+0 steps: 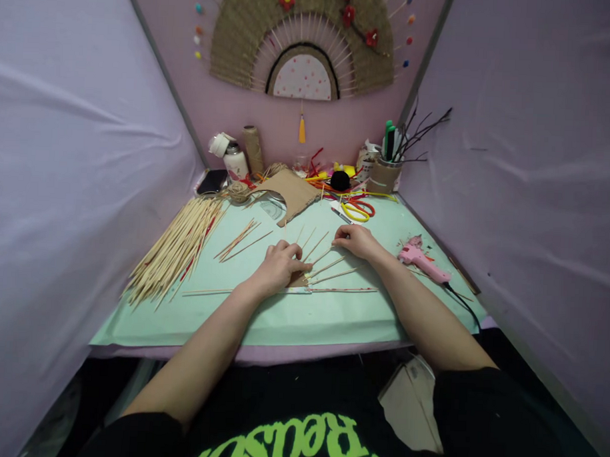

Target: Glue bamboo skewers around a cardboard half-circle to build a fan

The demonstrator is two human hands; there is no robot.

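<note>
My left hand [282, 264] is closed, its fingers curled and one digit pressing the inner end of a thin wooden stick [323, 254]. With a pinch, my right hand [355, 241] grips that stick's outer end. Under the left hand lies a small brown cardboard piece [298, 280], mostly hidden by the hand. Several sticks spread outward from it like fan ribs, such as a lower-right stick [336, 276]. Along its bottom edge runs a straight horizontal stick with a red-marked right part [343, 290].
A large bundle of sticks [177, 251] lies left, a few loose sticks [238, 239] nearer. Behind are cut cardboard [291, 188], yellow-handled scissors [355, 211] and a twine ball [239, 191]. A pink glue gun [424, 261] with a cord rests right. A decorated fan [304, 42] hangs on the back wall.
</note>
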